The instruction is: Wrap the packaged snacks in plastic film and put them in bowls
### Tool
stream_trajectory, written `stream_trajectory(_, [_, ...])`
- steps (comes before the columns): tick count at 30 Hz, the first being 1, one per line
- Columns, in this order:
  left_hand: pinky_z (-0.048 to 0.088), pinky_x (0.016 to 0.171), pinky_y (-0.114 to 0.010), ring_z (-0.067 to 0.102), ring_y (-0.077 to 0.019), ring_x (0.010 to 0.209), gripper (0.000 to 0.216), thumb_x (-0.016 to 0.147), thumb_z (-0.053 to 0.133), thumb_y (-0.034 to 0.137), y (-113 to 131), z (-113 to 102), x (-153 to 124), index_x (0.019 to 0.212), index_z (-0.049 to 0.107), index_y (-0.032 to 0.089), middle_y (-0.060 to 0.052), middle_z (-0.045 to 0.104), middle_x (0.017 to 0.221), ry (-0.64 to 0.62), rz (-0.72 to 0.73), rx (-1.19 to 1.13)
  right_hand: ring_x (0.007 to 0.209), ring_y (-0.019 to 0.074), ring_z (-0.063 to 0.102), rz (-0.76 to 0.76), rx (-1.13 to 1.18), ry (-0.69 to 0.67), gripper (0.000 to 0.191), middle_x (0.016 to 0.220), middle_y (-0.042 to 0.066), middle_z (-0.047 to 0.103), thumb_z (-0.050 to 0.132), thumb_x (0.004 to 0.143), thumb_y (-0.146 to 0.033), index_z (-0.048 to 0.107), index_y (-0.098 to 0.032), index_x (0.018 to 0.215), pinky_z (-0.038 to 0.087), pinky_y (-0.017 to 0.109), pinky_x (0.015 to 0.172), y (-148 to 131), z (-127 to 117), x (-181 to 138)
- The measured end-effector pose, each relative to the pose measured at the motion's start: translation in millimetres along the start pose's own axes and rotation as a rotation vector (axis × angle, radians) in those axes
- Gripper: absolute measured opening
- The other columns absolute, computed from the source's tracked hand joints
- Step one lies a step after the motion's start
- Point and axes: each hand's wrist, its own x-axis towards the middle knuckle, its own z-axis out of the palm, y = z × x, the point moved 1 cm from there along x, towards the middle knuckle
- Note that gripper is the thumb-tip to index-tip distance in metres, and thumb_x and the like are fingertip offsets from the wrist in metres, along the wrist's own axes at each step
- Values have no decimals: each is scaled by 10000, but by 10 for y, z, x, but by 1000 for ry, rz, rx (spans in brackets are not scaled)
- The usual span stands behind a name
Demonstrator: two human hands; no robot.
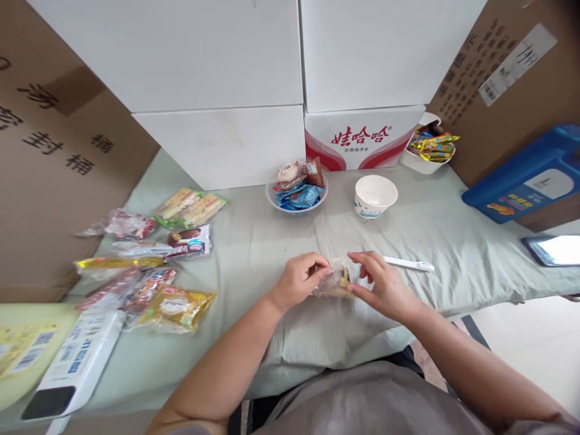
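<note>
In the head view, a small snack packet (334, 283) in clear, crinkled plastic lies on the cloth in front of me, something dark and yellowish showing at its right end. My left hand (301, 279) pinches the wrapper's left side between thumb and fingers. Around the packet's right end, my right hand (383, 285) is open, its thumb low and its fingers raised apart; the thumb tip is close to the packet, and whether it touches I cannot tell. A white plastic-handled tool (410, 264), perhaps a knife or cutter, lies just beyond my right hand.
A clear bowl of wrapped snacks (296, 205) and a white paper bowl (375, 196) stand beyond my hands. Several snack packets (176, 307) lie left. White boxes (254, 148) form the back. At right are a snack-filled container (428, 162), blue jug (521, 181) and phone (555, 251).
</note>
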Motion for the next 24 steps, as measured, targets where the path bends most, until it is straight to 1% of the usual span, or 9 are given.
stream_trajectory(2, [511,668,-276,637,-159,743,384,905,517,537,5,-5,-18,939,633,172,-78,690,879,-71,-70,-196,748,158,610,-1,52,-46,594,1141,101,559,672,841,-394,432,-253,1366,559,328,671,-109,139,63])
stream_trajectory(5, [519,648,-266,651,-161,757,402,926,460,547,-9,4,-15,969,592,170,-66,667,855,-97,-168,-323,804,170,622,-23,51,-32,256,1019,75,586,577,885,-228,590,-236,1141,546,317,705,-113,245,102])
stream_trajectory(7, [509,633,-250,632,-139,722,284,894,558,455,-27,21,3,946,587,177,-37,635,839,-79,-209,-210,828,168,629,-40,80,17,172,940,60,606,492,899,-142,622,-220,978,534,304,722,-46,233,91])
stream_trajectory(10, [496,629,-248,570,-103,654,227,799,683,308,-43,59,24,989,638,193,-37,607,943,-99,-133,50,865,178,641,-55,123,101,162,916,57,637,478,902,-147,616,-219,944,534,318,753,108,120,36])
stream_trajectory(13, [488,681,-264,578,-117,688,123,837,615,220,-59,55,30,939,684,206,-39,624,916,-111,-23,183,885,197,655,-30,103,160,168,908,51,665,482,887,-165,622,-233,950,543,348,765,279,-32,-51])
stream_trajectory(15, [480,700,-271,589,-138,729,119,863,558,204,-83,-17,41,843,676,203,-32,629,826,-18,-15,196,880,201,665,38,77,200,167,913,43,680,500,866,-170,632,-241,940,546,355,765,381,-128,-116])
stream_trajectory(19, [453,624,-256,535,-131,648,102,828,570,289,-167,-312,78,805,602,195,-1,580,730,346,-132,-24,871,196,675,205,37,321,118,939,37,702,542,846,-211,645,-245,893,544,345,750,542,-284,-220])
stream_trajectory(22, [458,640,-264,544,-140,684,94,764,547,280,-258,-480,102,729,533,194,-10,583,762,420,-185,-191,911,204,672,247,-9,385,138,983,44,704,507,849,-212,642,-241,837,538,370,782,616,-365,-238])
stream_trajectory(24, [474,693,-283,579,-164,775,33,702,509,227,-329,-525,103,707,494,198,-29,606,823,499,-248,-136,952,216,658,262,-89,424,150,1010,45,698,495,844,-195,633,-242,808,524,404,833,617,-400,-218])
